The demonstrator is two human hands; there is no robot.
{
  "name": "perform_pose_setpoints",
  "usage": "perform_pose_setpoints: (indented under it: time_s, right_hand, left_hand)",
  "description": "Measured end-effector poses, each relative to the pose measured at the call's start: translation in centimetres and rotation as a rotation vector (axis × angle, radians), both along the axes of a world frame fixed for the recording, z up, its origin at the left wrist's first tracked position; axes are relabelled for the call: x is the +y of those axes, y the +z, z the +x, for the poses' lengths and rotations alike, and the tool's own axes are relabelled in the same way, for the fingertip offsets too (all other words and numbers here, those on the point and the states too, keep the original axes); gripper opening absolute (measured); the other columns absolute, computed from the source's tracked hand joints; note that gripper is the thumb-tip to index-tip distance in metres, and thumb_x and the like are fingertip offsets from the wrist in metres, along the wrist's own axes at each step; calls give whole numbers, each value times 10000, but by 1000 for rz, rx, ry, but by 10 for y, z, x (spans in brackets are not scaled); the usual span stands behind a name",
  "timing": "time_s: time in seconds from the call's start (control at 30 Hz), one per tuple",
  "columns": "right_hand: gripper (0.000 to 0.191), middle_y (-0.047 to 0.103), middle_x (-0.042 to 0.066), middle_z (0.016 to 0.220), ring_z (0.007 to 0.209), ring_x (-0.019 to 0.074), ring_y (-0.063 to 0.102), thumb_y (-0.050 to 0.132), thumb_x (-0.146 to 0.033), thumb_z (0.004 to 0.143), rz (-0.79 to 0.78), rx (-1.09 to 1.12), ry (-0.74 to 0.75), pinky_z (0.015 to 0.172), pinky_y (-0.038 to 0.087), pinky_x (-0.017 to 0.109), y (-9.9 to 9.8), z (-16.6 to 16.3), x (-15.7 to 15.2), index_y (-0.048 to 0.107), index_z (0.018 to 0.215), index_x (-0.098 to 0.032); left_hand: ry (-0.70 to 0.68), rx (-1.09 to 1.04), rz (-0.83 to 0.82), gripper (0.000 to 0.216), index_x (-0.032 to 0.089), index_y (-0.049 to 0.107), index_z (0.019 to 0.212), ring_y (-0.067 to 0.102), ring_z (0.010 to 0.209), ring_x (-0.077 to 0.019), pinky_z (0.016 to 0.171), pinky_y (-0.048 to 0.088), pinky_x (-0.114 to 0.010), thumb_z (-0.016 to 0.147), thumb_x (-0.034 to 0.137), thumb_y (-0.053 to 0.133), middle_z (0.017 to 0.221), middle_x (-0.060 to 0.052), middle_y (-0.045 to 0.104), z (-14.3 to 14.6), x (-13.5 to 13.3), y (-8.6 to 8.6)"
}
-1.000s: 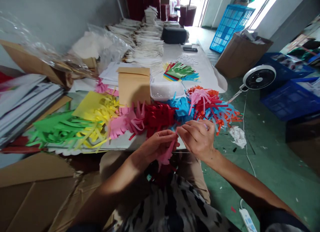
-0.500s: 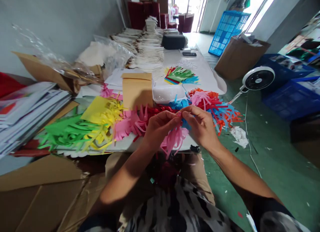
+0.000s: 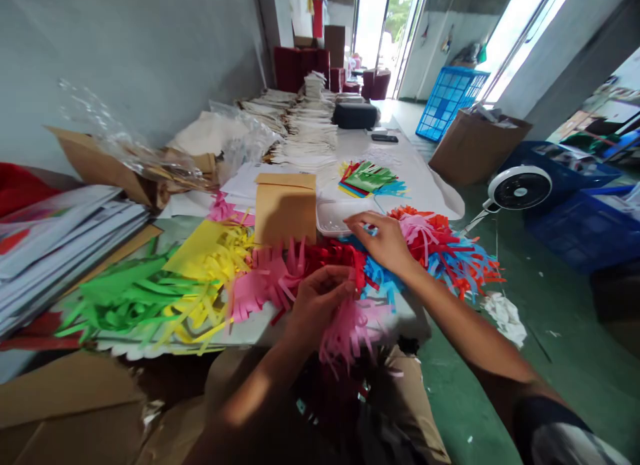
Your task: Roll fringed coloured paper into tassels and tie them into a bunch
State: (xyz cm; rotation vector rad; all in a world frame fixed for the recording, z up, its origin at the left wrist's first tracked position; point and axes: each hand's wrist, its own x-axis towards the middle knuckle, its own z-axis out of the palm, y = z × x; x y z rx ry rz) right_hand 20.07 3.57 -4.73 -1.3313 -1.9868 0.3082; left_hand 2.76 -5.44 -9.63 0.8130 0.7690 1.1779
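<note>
My left hand (image 3: 320, 298) is closed at the table's front edge, pinching the top of a pink paper tassel (image 3: 350, 331). The tassel's fringe strips hang down over the edge. My right hand (image 3: 383, 241) is apart from it, with fingers stretched over the near right side of a white plastic tray (image 3: 327, 228). Its thumb stands away from the fingers, and I see nothing held in it. Under and between the hands lie red fringed paper (image 3: 335, 257) and blue fringed paper (image 3: 383, 278). Pink fringed sheets (image 3: 253, 288) are left of my left hand.
Yellow fringed paper (image 3: 200, 251) and green fringed paper (image 3: 130, 288) lie at left. A brown envelope (image 3: 285, 208) is behind them. Finished-looking tassels (image 3: 445, 251) pile up at the right edge. A white fan (image 3: 520, 188) stands beyond. Fabric stacks (image 3: 310, 135) fill the back.
My right hand has let go of the pink tassel and moved back to the white tray. My left hand still holds the tassel. The head view has tilted up slightly.
</note>
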Motion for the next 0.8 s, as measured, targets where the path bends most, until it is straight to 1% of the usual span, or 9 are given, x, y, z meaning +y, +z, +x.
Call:
perform_pose_setpoints:
  time_s: [0.03,0.1,0.17,0.3,0.4,0.5,0.6,0.7,0.8]
  right_hand:
    - [308,788,60,1223,1085,204,720,512,-299,1069,-50,-177,-45,972,517,339,-5,-4,24,790,1191,-245]
    - [304,786,89,1224,1085,229,719,566,-313,1044,-101,-281,-64,974,501,348,-18,-14,64,788,1231,-226]
    - [308,778,108,1241,1082,246,717,613,-325,1015,-129,-332,-69,955,492,349,-31,-25,91,785,1250,-223]
    - [267,779,155,1224,1107,276,708,604,-262,993,-156,-388,-94,918,472,352,-48,-40,108,801,1157,-187]
    - [241,799,162,1129,1073,276,712,574,-214,987,-156,-381,-114,890,462,349,-48,-40,106,802,1054,-176]
    - [192,812,129,1054,1001,258,724,623,-226,964,-136,-320,-131,860,467,336,-38,-33,96,792,1044,-181]
    - [193,813,93,944,871,223,731,647,-297,976,-111,-230,-128,800,491,317,-23,-25,69,788,989,-166]
    - [247,811,51,875,773,184,730,658,-384,977,-126,-29,-29,722,524,289,-11,-16,22,799,975,-180]
    - [269,823,37,885,765,184,744,754,-444,899,-210,341,155,706,566,300,-3,-5,-37,820,1016,-212]
  left_hand:
    - [-19,-4,-29,300,204,810,932,681,718,-117,710,524,-219,720,352,962,802,-8,764,-3,2,-3]
    - [-46,0,-68,284,191,814,875,683,697,-122,697,522,-222,708,361,969,765,-19,764,-8,3,-8]
    - [-47,2,-66,278,192,813,847,682,680,-127,685,524,-229,697,361,975,739,-19,758,-13,3,-10]
    - [-53,46,-1,246,189,808,831,666,699,-125,687,517,-231,742,372,947,758,-22,756,-18,1,-10]
    - [-37,60,4,252,192,799,838,650,703,-130,687,512,-241,766,397,928,748,-17,743,-18,-1,-9]
    - [0,57,6,280,189,793,840,647,706,-144,687,511,-258,755,418,930,754,-23,736,-17,-5,-8]
    - [29,74,23,284,187,788,831,651,714,-142,688,502,-253,746,415,934,774,-25,743,-18,-9,-6]
    - [60,76,70,266,192,781,838,654,737,-133,704,497,-239,768,408,919,789,-13,739,-19,-15,-1]
    - [106,63,136,256,195,774,841,656,746,-125,729,507,-235,787,407,909,789,-5,734,-17,-26,7]
